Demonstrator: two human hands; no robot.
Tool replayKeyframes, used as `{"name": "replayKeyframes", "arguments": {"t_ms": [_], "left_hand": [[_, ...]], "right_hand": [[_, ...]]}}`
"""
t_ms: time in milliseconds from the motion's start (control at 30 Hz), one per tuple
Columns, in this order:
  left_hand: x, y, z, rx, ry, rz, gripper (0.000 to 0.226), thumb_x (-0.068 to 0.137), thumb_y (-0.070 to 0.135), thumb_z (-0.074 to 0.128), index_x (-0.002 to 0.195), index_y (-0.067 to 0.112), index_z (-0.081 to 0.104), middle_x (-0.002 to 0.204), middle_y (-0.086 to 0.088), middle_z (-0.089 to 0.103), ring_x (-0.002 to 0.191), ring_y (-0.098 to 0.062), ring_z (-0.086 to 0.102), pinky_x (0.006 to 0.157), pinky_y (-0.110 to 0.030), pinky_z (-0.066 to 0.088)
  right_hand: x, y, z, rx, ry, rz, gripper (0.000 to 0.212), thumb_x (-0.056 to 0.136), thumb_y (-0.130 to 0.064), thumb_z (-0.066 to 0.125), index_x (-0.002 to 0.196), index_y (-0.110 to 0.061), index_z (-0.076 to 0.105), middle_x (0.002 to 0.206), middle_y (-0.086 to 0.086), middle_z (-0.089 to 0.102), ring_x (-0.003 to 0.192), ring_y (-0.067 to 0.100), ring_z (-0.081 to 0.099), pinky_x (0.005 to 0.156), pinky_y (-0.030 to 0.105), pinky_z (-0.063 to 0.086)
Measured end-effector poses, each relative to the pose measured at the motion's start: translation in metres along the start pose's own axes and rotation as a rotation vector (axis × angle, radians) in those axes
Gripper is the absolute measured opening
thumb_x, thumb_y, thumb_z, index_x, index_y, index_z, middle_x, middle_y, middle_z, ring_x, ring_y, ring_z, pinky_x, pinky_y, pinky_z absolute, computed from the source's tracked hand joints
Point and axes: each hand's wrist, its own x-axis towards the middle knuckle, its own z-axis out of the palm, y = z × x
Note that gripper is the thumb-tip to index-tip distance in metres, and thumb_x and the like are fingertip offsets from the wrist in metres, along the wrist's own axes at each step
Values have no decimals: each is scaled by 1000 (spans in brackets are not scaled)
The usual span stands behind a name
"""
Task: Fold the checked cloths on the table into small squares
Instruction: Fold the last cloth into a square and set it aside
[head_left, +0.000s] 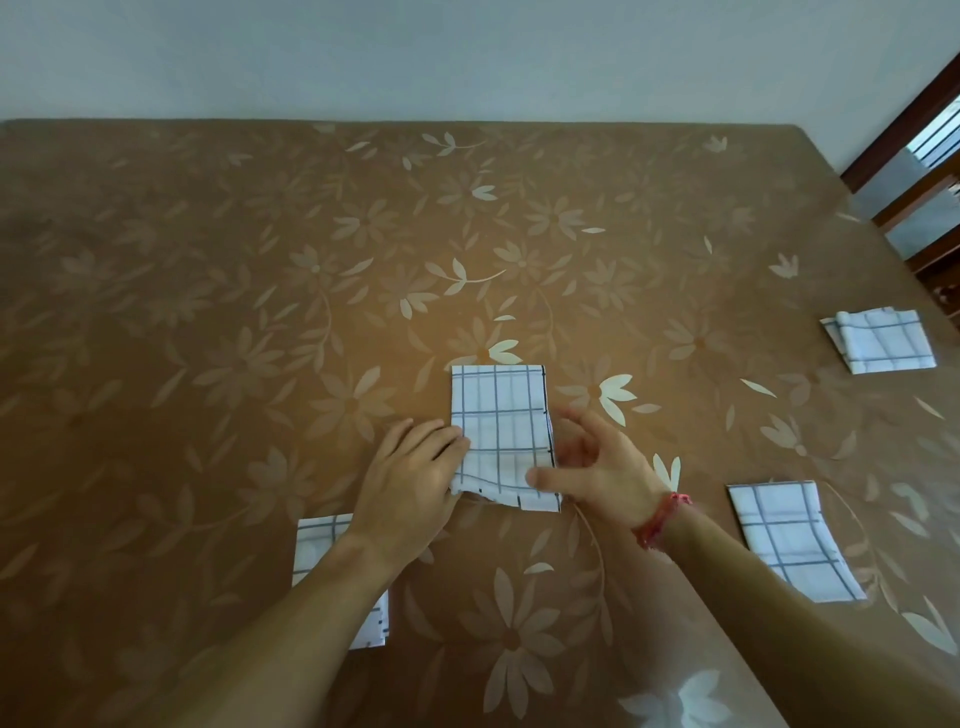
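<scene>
A white checked cloth (501, 415), folded into a narrow upright rectangle, lies in the middle of the table. My left hand (410, 478) rests flat on its lower left edge, fingers straight. At the cloth's lower right edge is my right hand (597, 467), fingers spread and loosely bent, thumb over the near corner; it is blurred. Another folded checked cloth (795, 535) lies to the right. A third one (880, 340) sits far right. My left forearm partly hides a fourth cloth (317, 540).
The table wears a brown floral cover (260, 312) that reaches a pale wall at the back. Dark wooden furniture (924, 171) stands beyond the right edge.
</scene>
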Motion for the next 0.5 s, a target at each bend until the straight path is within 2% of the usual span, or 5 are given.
{"name": "replayKeyframes", "arguments": {"t_ms": [100, 167, 233, 367, 500], "left_hand": [[-1, -1, -1, -22, 11, -9, 31, 79, 13, 75, 109, 6, 71, 113, -5, 70, 113, -26, 62, 101, -47, 44], [1, 0, -2, -31, 16, -25, 29, 86, 24, 64, 108, 6, 72, 112, -4, 71, 112, -25, 62, 99, -46, 45], [2, 1, -3, -45, 11, -55, 29, 87, 26, 63, 108, 8, 72, 110, -2, 72, 112, -23, 62, 98, -43, 45], [4, 1, -3, -90, 10, -71, 24, 82, 20, 75, 104, 12, 72, 107, 4, 71, 111, -18, 60, 96, -37, 40], [2, -3, -4, -92, 21, -44, 22, 82, 19, 75, 103, 13, 71, 105, 6, 69, 108, -17, 58, 94, -35, 40]], "right_hand": [[-13, 6, 4, -516, 1, -210, 106, 45, -62, 80, 140, -39, 40, 113, -19, 42, 97, 3, 53, 77, 8, 45], [-14, 13, 8, -667, 9, -352, 107, 47, -64, 74, 143, -32, 40, 115, -15, 32, 100, 7, 48, 77, 11, 46], [-13, 16, 10, -720, 38, -421, 96, 55, -58, 72, 141, -24, 47, 123, -7, 34, 105, 14, 48, 79, 24, 54], [-9, 20, 11, -790, 169, -547, 46, 77, -23, 76, 120, -15, 66, 124, 6, 55, 101, 24, 56, 80, 37, 55], [-4, 21, 12, -778, 241, -605, 35, 71, -7, 84, 104, -10, 75, 111, 8, 69, 91, 28, 63, 74, 38, 58]]}}
